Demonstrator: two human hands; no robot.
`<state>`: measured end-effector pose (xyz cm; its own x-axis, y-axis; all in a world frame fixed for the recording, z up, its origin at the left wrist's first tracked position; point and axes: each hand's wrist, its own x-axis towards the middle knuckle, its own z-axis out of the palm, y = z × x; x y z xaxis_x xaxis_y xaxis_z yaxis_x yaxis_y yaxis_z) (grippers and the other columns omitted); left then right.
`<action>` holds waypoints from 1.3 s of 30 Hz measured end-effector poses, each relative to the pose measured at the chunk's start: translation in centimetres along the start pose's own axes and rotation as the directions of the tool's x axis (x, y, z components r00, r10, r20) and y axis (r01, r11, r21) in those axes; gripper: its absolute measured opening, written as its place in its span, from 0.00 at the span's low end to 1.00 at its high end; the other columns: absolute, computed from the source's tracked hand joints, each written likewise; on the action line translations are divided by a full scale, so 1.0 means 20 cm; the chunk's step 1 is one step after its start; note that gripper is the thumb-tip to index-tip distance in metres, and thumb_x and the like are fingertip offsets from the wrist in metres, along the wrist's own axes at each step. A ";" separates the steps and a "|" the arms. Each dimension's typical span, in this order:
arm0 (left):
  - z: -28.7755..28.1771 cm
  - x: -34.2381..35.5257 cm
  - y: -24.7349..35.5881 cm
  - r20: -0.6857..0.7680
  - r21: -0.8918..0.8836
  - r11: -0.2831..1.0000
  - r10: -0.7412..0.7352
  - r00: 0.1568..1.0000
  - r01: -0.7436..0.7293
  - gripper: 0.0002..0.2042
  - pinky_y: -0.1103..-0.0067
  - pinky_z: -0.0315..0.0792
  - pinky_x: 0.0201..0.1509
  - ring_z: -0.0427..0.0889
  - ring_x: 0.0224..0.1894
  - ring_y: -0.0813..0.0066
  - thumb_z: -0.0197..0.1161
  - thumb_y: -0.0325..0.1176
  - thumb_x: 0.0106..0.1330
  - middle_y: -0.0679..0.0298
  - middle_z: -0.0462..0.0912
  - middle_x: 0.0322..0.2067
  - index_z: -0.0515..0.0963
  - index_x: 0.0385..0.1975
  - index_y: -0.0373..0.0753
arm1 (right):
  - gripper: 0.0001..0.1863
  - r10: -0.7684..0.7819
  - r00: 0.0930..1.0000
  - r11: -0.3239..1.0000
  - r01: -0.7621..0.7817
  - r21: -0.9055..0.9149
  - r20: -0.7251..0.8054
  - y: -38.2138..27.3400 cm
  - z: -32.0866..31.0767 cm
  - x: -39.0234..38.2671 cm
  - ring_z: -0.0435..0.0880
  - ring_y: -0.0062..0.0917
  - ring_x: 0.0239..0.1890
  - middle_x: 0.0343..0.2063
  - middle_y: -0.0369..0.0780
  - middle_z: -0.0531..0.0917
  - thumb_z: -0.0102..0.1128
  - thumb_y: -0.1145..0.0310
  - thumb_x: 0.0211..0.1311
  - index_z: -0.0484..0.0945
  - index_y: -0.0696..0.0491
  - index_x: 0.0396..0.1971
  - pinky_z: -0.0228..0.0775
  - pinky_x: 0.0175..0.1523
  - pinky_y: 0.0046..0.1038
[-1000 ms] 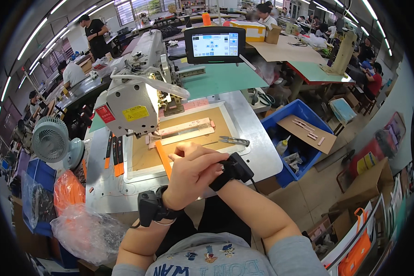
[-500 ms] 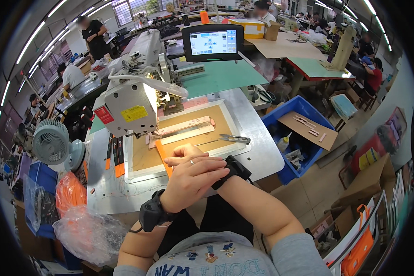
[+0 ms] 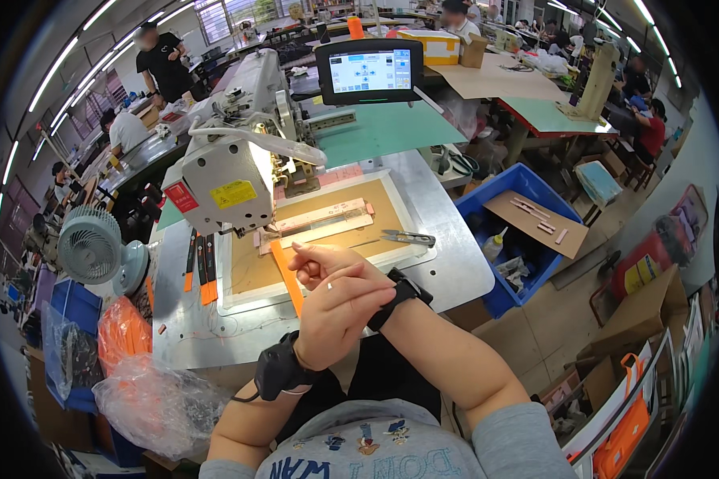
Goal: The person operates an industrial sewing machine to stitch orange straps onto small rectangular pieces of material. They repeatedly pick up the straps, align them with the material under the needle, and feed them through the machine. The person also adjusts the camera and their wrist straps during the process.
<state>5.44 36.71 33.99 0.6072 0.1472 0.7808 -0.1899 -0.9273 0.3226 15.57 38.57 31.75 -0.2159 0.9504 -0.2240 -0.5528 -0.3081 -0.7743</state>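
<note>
My left hand lies across my right hand and wrist, fingers stretched out together with the tips at the black wristband. A ring is on one of its fingers, and a black device is strapped to that wrist. My right hand is partly covered by the left; its visible fingers are loosely bent and hold nothing. Just beyond them an orange strip lies with its far end by a pale clamp frame on a brown board. Thread snips rest to the right.
A sewing machine head overhangs the board, with a lit screen behind. Black-and-orange strips lie at left near a fan and plastic bags. A blue bin holding cardboard stands at right. Other people work farther off.
My right hand has turned and its fingers have loosened and lifted a little. My left fingers have slid back slightly from over the wristband. A distant standing person has shifted their arms.
</note>
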 end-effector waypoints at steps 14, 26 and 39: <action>0.03 0.03 0.00 0.059 0.169 0.975 0.138 0.989 -0.146 0.14 0.79 0.70 0.42 0.75 0.42 0.71 0.64 0.23 0.40 0.68 0.78 0.35 0.81 0.30 0.42 | 0.17 -0.117 0.987 0.968 0.138 0.208 -0.108 -0.13 -0.03 -0.12 0.62 0.14 0.17 0.17 0.32 0.68 0.48 0.54 0.62 0.70 0.55 0.27 0.56 0.22 0.12; 0.02 -0.06 -0.01 0.155 0.330 0.934 -0.194 0.969 0.135 0.16 0.69 0.57 0.54 0.69 0.49 0.66 0.60 0.23 0.45 0.65 0.74 0.42 0.79 0.36 0.46 | 0.18 -0.926 0.365 0.118 0.051 -0.992 -0.091 -0.50 -0.39 -0.28 0.76 0.29 0.19 0.16 0.41 0.77 0.56 0.56 0.55 0.75 0.57 0.19 0.64 0.24 0.27; -0.47 0.21 0.35 -0.054 -0.454 0.884 -0.150 0.987 0.110 0.13 0.79 0.57 0.24 0.70 0.19 0.76 0.61 0.42 0.52 0.62 0.78 0.21 0.78 0.26 0.37 | 0.09 -0.725 -0.145 -0.430 -0.669 -0.607 0.673 -1.07 0.21 -1.42 0.73 0.19 0.27 0.27 0.36 0.79 0.56 0.66 0.56 0.76 0.54 0.34 0.64 0.32 0.23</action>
<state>-0.64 33.99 44.49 0.5863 0.3033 0.7512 -0.4518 -0.6472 0.6140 30.11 18.02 57.19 -0.1099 0.0560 0.9924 0.8703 -0.4769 0.1233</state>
